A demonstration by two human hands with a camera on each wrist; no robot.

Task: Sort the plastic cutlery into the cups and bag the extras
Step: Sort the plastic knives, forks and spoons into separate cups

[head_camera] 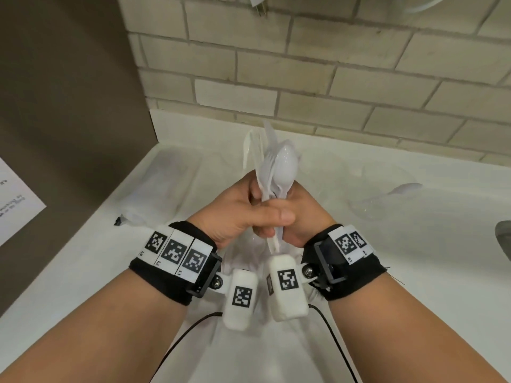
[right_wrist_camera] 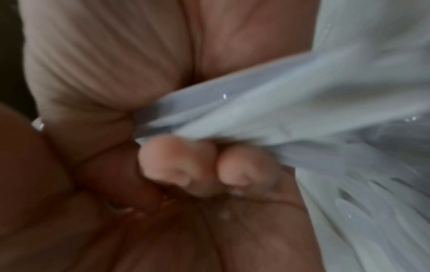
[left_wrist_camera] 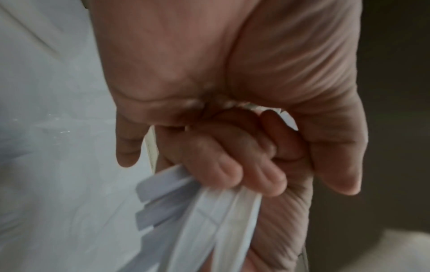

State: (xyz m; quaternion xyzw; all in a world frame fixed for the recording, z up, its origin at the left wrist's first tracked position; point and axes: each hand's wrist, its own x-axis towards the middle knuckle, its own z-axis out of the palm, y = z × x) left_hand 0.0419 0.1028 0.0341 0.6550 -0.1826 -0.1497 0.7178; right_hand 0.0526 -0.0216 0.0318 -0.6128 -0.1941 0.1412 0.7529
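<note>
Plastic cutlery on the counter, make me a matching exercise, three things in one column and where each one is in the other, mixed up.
Things:
1. bundle of white cutlery
2. lone white spoon
3. clear plastic bag

Places:
A. lying on the counter at the right
B. lying on the counter at the left, near the brown wall
C. gripped upright between both hands

Pairs: 1-C, 2-A, 3-B

Black bands (head_camera: pixel 168 277) wrap both my wrists, white strips of square black-and-white codes across them. A white coded camera pod (head_camera: pixel 240 297) hangs off each on screwed brackets, thin black cables (head_camera: pixel 190 327) trailing back.
</note>
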